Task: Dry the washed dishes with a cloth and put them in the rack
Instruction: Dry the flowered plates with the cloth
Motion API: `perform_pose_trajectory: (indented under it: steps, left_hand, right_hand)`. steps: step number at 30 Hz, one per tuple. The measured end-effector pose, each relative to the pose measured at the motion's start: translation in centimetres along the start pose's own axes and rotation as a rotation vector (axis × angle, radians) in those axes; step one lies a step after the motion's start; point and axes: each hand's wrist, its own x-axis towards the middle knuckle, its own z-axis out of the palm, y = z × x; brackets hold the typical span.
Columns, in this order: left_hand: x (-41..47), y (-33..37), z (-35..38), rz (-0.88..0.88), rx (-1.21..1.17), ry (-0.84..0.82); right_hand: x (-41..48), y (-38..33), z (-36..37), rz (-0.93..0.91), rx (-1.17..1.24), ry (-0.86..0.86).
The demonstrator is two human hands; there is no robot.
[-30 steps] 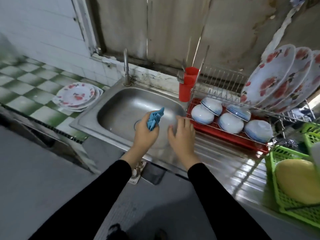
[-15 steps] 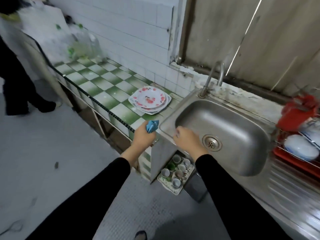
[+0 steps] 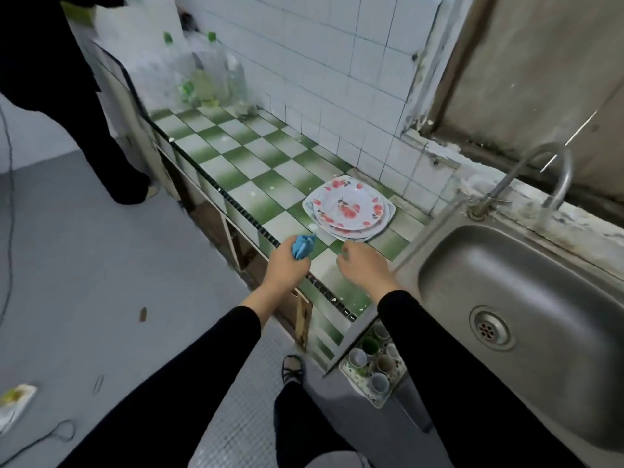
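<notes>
A stack of white plates with red flowers point(image 3: 349, 207) lies on the green-and-white checked counter point(image 3: 243, 163), just left of the steel sink point(image 3: 526, 298). My left hand point(image 3: 287, 268) is closed around a crumpled blue cloth point(image 3: 303, 246) at the counter's front edge, below and left of the plates. My right hand point(image 3: 364, 266) hovers with fingers loosely spread, empty, a short way below the stack's near rim and not touching it. The drying rack is out of view.
A curved tap point(image 3: 526, 177) stands behind the sink. Clear plastic bottles point(image 3: 209, 76) crowd the counter's far end by the tiled wall. Another person's dark legs point(image 3: 111, 157) stand at far left. A tray of small cups point(image 3: 373, 366) sits on the floor under the sink.
The view has swung left, away from the rack and sink, onto the counter. Both hands have travelled left from over the sink to just in front of the plate stack, cloth still held.
</notes>
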Motion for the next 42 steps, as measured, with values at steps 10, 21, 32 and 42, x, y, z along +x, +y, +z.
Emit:
perform_pose_trajectory:
  steps: [10, 21, 32, 42]
  left_hand:
    - [15.4, -0.4, 0.6, -0.038, -0.039, -0.065]
    - [25.3, -0.8, 2.3, -0.068, -0.159, -0.075]
    - [32.4, -1.7, 2.1, -0.05, -0.136, -0.276]
    - [39.0, -1.9, 1.3, -0.051, -0.077, -0.494]
  right_hand:
    - [15.0, 2.0, 1.9, 0.336, 0.375, 0.002]
    - [21.1, 4.7, 4.3, 1.111, 1.405, 0.207]
    - [23.2, 1.5, 8.3, 1.129, 1.765, 0.514]
    - [23.0, -0.7, 8.3, 1.182, 1.601, 0.828]
